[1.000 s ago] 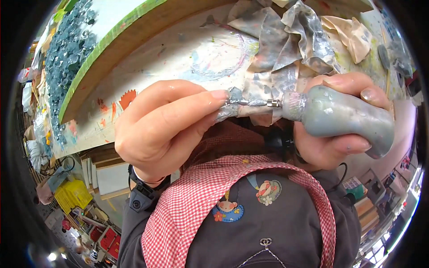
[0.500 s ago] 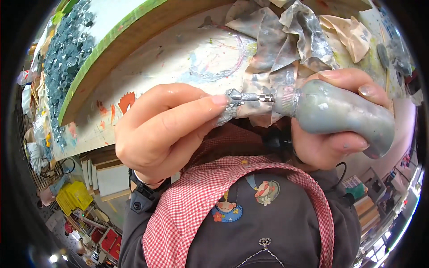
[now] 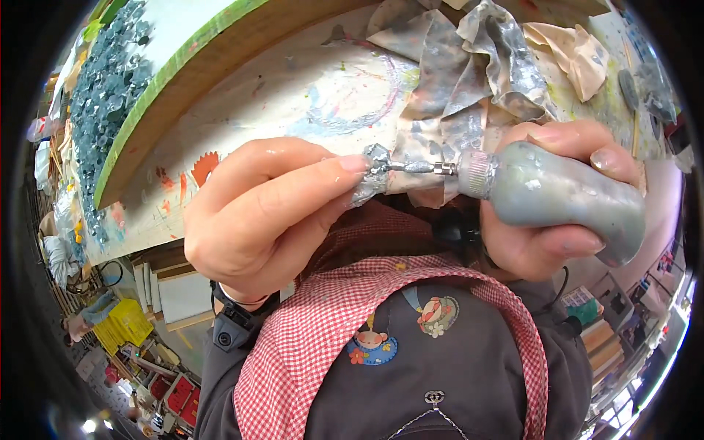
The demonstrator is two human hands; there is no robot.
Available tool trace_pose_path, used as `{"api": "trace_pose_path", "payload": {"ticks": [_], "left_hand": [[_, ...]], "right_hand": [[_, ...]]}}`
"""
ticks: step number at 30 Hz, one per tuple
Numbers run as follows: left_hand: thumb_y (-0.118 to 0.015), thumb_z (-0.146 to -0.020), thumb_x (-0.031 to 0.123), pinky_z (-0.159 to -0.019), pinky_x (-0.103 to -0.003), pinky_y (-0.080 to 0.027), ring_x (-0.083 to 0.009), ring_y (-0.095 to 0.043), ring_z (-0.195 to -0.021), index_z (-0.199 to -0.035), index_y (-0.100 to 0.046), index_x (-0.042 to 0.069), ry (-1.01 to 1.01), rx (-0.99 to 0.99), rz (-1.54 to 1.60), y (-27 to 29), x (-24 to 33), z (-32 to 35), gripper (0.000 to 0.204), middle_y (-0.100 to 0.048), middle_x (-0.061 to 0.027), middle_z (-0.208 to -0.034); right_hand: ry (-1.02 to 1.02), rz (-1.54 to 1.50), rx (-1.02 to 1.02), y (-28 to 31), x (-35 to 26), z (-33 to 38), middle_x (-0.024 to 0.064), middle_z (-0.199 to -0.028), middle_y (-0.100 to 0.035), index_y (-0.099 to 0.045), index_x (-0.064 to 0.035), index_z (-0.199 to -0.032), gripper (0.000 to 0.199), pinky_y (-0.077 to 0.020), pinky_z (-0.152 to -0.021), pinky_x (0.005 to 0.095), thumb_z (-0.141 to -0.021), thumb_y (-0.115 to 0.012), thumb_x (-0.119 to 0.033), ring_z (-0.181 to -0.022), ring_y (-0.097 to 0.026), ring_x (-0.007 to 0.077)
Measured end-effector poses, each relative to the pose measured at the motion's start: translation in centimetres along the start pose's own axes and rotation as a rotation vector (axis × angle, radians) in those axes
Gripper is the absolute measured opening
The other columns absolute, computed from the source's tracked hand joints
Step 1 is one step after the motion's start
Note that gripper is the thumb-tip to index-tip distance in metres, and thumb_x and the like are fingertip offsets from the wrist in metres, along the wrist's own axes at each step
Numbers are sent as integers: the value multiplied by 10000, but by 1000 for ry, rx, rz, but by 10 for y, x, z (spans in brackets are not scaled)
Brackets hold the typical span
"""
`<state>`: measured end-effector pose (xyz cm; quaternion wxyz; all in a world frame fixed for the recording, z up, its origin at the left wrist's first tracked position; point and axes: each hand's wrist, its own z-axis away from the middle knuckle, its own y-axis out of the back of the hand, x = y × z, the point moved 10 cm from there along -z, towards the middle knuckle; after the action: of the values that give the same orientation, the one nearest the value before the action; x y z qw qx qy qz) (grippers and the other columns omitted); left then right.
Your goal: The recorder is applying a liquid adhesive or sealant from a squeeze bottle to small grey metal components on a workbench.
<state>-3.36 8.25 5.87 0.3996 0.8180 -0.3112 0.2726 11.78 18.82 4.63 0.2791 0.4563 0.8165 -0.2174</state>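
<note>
My right hand [image 3: 513,246] is wrapped round a grey-smeared squeeze bottle [image 3: 565,198], tilted sideways so that its ribbed collar [image 3: 477,174] faces left. A thin metal nozzle [image 3: 444,169] sticks out of the collar, with a grey blob [image 3: 416,167] along its tip. Between the thumb and fingers of my left hand [image 3: 257,209] is a small, lumpy, silver-grey piece [image 3: 373,176]. The nozzle's tip meets that piece or lies right beside it; I cannot tell which. Part of the piece is hidden behind my fingertips.
Crumpled, grey-stained cloths [image 3: 469,66] lie beyond the bottle. A curved board with a green edge [image 3: 176,81] crosses the far left of the paint-marked table [image 3: 293,95]. Past it spreads a heap of blue-grey bits [image 3: 110,88]. A flat dark stone-like disc [image 3: 628,89] rests at far right.
My left hand and the lumpy piece have shifted slightly left. The nozzle and collar have moved a little to the right and down, so more of the piece shows.
</note>
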Motion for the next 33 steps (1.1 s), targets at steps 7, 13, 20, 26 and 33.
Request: {"api": "trace_pose_path", "payload": {"ticks": [7,13,20,26,33], "left_hand": [[-655,-553,-125,-525,-236,-448,-182,-571,-605,-854,-630,-22,-7,37,11,1,-1,-2,319,-579,-105,-684],[-653,-564,-123,-527,-238,-451,-183,-571,-607,-862,-628,-18,30,48,-3,2,-2,0,317,-580,-104,-683],[-652,-584,-111,-522,-235,-447,-189,-578,-611,-853,-625,-23,83,35,15,2,-6,0,284,-594,-119,-700],[-579,-682,-119,-463,-191,-428,-117,-544,-534,-819,-594,-67,311,101,206,4,-27,4,148,-581,-129,-767],[-580,-696,-106,-455,-184,-429,-112,-542,-525,-816,-597,-65,304,108,194,3,-26,3,128,-581,-125,-755]], "right_hand": [[2,-10,-4,0,0,0,218,-816,-501,-370,36,-1080,541,-427,-422,264,-863,-375,-460,-635,-509,231],[15,-25,-6,0,-1,0,219,-816,-499,-368,37,-1080,544,-426,-417,263,-863,-373,-462,-636,-508,233],[93,-56,6,0,-2,-1,221,-816,-497,-365,38,-1081,548,-425,-412,263,-863,-371,-464,-638,-507,236],[186,-103,29,0,-4,-5,238,-831,-499,-365,38,-1087,545,-422,-402,273,-865,-367,-459,-656,-510,235],[27,-98,-63,-7,0,-3,234,-844,-501,-366,30,-1086,538,-420,-438,278,-862,-377,-458,-670,-510,231]]}}
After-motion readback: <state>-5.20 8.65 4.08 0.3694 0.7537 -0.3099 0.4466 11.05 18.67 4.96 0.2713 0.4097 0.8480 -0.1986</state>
